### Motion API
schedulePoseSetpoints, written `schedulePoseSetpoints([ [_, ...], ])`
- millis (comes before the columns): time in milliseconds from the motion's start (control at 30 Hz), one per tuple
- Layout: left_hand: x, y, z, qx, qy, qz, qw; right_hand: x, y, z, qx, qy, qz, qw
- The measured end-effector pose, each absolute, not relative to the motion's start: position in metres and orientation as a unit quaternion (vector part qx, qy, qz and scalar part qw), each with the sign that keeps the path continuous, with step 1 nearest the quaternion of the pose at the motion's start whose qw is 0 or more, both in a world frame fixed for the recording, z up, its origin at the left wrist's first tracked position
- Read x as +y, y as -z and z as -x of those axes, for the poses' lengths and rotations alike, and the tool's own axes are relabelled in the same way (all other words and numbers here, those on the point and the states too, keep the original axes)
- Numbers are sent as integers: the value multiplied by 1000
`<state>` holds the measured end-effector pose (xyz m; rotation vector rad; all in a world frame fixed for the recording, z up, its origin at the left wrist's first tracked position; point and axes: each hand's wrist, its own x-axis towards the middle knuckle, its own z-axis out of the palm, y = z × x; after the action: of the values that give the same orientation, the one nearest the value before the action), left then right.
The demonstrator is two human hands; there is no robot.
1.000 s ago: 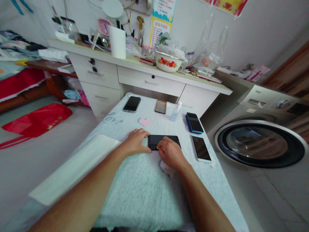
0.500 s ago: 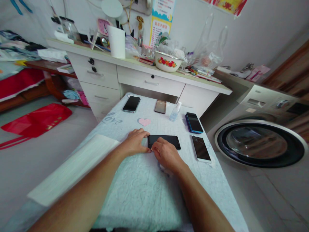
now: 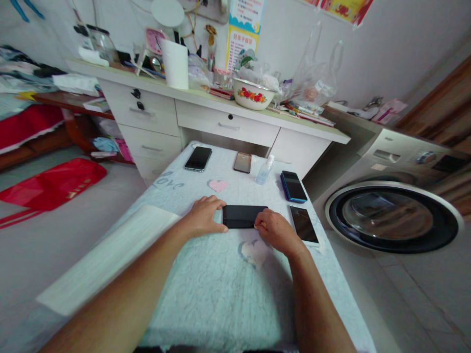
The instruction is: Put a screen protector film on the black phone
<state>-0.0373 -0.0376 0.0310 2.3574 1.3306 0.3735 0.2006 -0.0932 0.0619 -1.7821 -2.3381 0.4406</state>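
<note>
A black smartphone [image 3: 241, 216] lies flat, long side across, on the cloth-covered table. My left hand [image 3: 206, 215] grips its left end, thumb at the near corner and fingers at the far corner. Over the phone's right end is my right hand [image 3: 275, 228], its fingers pinched together against the near edge of the screen. A small pale bit seems to show at those fingertips, too small to name. To the right lie a white-framed phone [image 3: 304, 224] and a dark phone in a blue case [image 3: 293, 186].
Toward the back of the table are another black phone [image 3: 198, 159], a brownish phone case [image 3: 243, 162] and a clear spray bottle [image 3: 265, 170]. A pale folded cloth or paper strip [image 3: 110, 260] lies at left. Beyond stands a white desk [image 3: 228, 120]; a washing machine [image 3: 395, 196] is at right.
My right hand has slid from the phone's left part along the near edge to its right end, uncovering more of the screen. My left hand stays at the left end.
</note>
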Motion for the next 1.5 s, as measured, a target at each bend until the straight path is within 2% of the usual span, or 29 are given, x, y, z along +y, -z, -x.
schedulePoseSetpoints([
  [667,-35,-26,39,462,-147,-850,205,-94,-72,-231,-727,-130,672,61],
  [1500,-37,-28,37,476,-142,-844,202,-93,-50,-168,-797,-140,571,142],
])
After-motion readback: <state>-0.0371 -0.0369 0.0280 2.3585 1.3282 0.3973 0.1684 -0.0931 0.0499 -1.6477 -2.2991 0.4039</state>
